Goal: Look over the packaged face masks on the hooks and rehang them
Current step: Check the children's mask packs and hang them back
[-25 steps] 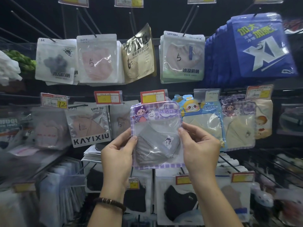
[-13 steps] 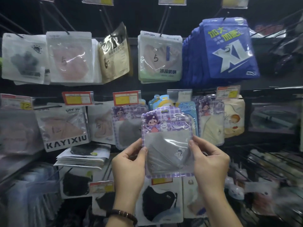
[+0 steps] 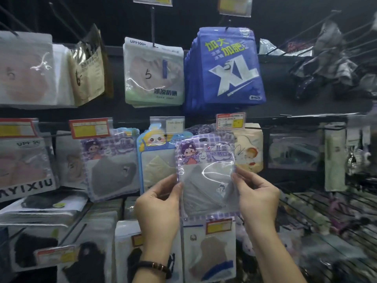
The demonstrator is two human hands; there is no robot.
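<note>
Rightward goes the mask pack [image 3: 206, 172], left hand [image 3: 159, 207] and right hand [image 3: 257, 201] pinching its sides. Its hang hole [image 3: 203, 139] sits just below the price tag [image 3: 230, 121].

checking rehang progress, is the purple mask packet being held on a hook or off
Off: left hand and right hand pinch the purple-bordered clear plastic mask packet by its sides, hang hole empty.
</note>
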